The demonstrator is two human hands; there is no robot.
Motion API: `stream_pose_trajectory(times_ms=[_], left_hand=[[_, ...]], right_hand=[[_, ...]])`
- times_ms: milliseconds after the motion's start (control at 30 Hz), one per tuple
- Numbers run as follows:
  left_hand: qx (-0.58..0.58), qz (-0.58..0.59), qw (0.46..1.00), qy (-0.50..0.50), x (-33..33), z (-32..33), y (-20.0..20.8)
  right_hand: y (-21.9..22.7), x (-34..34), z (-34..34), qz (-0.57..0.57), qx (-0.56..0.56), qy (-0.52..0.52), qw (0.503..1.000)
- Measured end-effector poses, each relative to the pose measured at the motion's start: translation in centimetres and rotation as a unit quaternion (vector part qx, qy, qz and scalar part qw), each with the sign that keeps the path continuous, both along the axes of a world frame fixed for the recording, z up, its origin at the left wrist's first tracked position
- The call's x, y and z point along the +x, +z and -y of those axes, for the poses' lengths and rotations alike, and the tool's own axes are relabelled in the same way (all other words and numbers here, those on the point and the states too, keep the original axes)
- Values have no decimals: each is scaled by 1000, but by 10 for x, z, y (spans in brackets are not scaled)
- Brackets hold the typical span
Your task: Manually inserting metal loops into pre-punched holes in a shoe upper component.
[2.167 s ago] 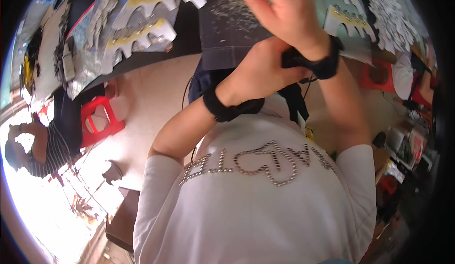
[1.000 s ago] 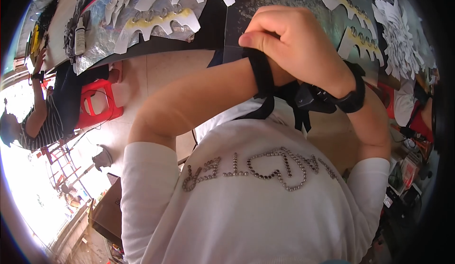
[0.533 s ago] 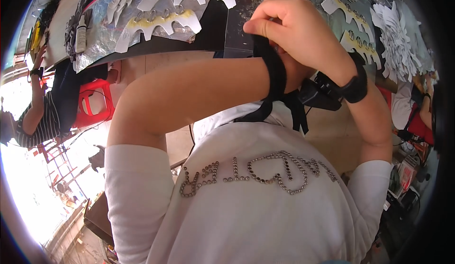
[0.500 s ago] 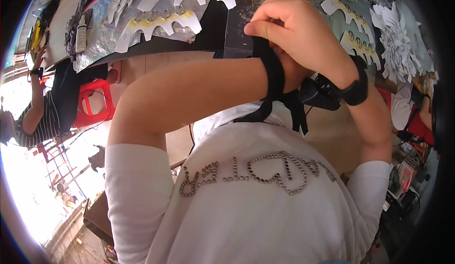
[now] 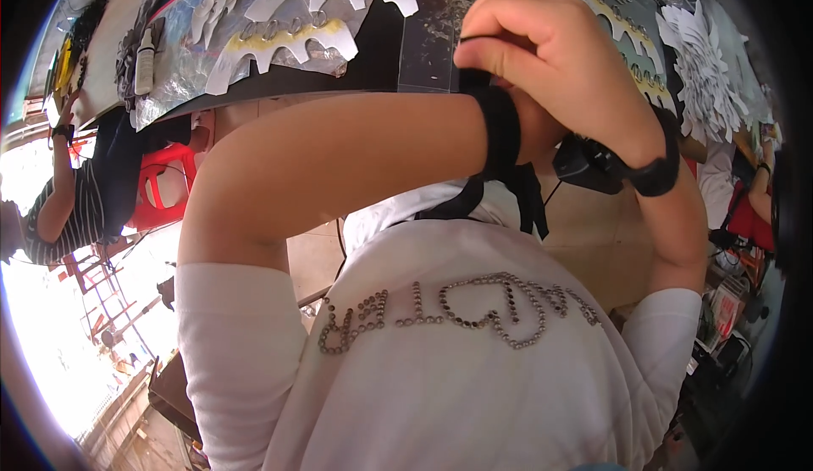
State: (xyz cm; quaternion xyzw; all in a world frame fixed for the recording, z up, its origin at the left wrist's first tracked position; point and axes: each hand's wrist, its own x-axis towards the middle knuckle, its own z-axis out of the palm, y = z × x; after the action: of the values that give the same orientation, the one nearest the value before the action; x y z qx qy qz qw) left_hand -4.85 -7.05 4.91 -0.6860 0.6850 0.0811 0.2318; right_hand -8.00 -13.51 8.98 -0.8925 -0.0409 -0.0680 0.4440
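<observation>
My right hand [image 5: 563, 65] is closed in a pinch on the loose end of a black wrist strap [image 5: 503, 137]. That strap runs around my left wrist. Of my left hand [image 5: 535, 128], only a small part shows beneath the right one, and its fingers are hidden. My left forearm reaches across in front of my chest. A second black band [image 5: 656, 170] circles my right wrist, with a black box-shaped device [image 5: 586, 165] on its inner side.
On the dark table [image 5: 428, 52] ahead lie white scalloped pieces [image 5: 292, 44] with yellowish edges and metal rings. A small white bottle [image 5: 146, 63] and a pile of white cut pieces [image 5: 699, 73] lie either side. A red stool [image 5: 161, 185] and a person in striped clothing [image 5: 72, 213] are left.
Both hands have shifted slightly to the right. The strap's end, held out from the wrist before, now lies closer to it, with my right hand still pinching it.
</observation>
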Motion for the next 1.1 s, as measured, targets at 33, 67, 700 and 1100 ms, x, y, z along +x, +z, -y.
stream_pose_trajectory(times_ms=[33, 67, 700, 1100], left_hand=[[-9, -1, 1000, -1, 5, -8, -2], [-18, 1, 1000, 4, 5, -8, -2], [-191, 12, 981, 36, 39, -4, -19], [-294, 16, 955, 42, 66, 34, -35]], right_hand=[[1, -3, 1, 48, -47, 27, 997], [3, -5, 0, 98, -95, 60, 989], [11, -32, -27, 174, -246, -30, 953], [-6, -25, -35, 180, -199, -131, 954]])
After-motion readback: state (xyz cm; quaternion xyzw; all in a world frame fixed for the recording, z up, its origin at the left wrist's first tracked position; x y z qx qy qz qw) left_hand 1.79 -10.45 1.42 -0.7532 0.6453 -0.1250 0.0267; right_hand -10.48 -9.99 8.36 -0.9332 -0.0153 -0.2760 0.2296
